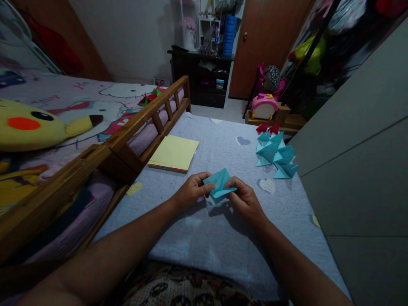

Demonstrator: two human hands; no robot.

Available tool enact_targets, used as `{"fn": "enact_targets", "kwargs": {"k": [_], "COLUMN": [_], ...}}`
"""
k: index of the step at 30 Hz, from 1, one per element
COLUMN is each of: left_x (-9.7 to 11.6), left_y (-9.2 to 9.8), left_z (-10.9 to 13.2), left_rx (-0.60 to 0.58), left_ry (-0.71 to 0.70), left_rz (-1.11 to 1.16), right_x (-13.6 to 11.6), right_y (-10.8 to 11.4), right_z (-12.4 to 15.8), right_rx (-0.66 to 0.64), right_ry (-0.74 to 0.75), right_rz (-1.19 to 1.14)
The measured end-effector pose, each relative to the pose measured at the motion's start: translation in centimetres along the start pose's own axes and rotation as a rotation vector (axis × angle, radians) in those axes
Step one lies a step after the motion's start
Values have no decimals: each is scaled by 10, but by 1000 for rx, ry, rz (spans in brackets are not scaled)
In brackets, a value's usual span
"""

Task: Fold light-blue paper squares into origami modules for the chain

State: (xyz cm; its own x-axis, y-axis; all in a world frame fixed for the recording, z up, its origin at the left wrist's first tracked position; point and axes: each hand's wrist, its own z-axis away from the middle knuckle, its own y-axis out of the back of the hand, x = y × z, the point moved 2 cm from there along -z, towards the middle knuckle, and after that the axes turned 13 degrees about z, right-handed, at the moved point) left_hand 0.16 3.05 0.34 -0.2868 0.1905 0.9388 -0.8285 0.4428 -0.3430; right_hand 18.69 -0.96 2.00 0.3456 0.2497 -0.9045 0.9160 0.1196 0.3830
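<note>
Between my two hands is a partly folded sheet of turquoise origami paper, held just above the light blue bedsheet. My left hand pinches its left corner, thumb on top. On the opposite side my right hand grips the right part, where a flap is lifted and folded over. Some right fingertips are hidden behind the paper. Ahead and to the left of my hands lies a stack of square paper, pale yellow on top. Several folded turquoise paper pieces stand at the right, with red folded pieces behind them.
A wooden bed rail runs along the left side, with a yellow plush toy beyond it. A pale cabinet borders the right edge of the bed. At the back are a dark shelf unit and a wooden door.
</note>
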Motion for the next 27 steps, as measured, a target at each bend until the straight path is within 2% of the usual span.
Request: {"fn": "enact_targets", "kwargs": {"k": [6,11,13,14,16,19,23,27], "left_x": [1,0,-1,-1,-2,-2,4,7], "left_y": [-2,-1,0,0,1,0,-2,-4], "left_z": [-1,0,0,0,0,1,3,4], "left_rx": [5,30,56,74,93,22,-138,-139], "left_ry": [15,-10,-43,-62,-80,-100,-274,-323], "left_rz": [16,62,50,39,21,5,-136,-222], "right_x": [2,6,6,6,5,4,5,5], "right_y": [-3,0,1,0,-4,-11,-13,-9], "right_z": [0,1,1,2,2,1,-1,-3], "right_rx": [23,299,362,349,243,81,112,156], "right_ry": [17,42,68,85,127,178,142,128], "right_rz": [34,254,346,363,345,281,247,229]}}
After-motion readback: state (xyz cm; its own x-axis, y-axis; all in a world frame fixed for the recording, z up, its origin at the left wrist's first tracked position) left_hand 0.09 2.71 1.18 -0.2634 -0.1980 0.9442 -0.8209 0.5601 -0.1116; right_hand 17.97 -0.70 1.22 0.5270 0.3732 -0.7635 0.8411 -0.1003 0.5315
